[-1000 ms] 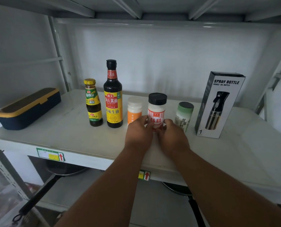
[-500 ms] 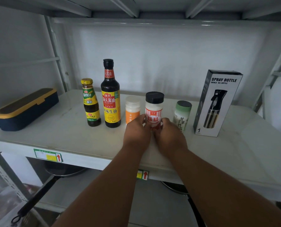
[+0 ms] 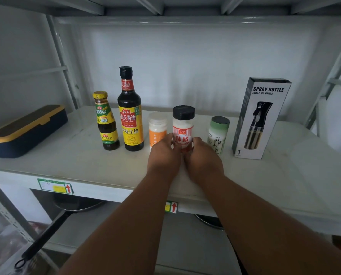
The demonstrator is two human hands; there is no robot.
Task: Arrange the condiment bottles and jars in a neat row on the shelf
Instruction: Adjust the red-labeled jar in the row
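On the white shelf (image 3: 70, 155) a row stands upright: a small yellow-capped sauce bottle (image 3: 106, 122), a tall dark soy sauce bottle (image 3: 130, 114), a white jar with an orange label (image 3: 157, 130), a black-lidded jar with a red label (image 3: 183, 126) and a green-lidded jar (image 3: 218, 133). My left hand (image 3: 163, 155) and my right hand (image 3: 203, 157) clasp the lower part of the black-lidded jar from both sides. The hands hide that jar's base.
A spray bottle box (image 3: 262, 118) stands at the right end of the row. A dark blue case with a yellow rim (image 3: 26, 130) lies at the shelf's left. Pans (image 3: 76, 205) rest on the shelf below. Metal uprights frame both sides.
The hands stay closed around the black-lidded jar, which has hardly shifted within the row. The camera view drifted slightly.
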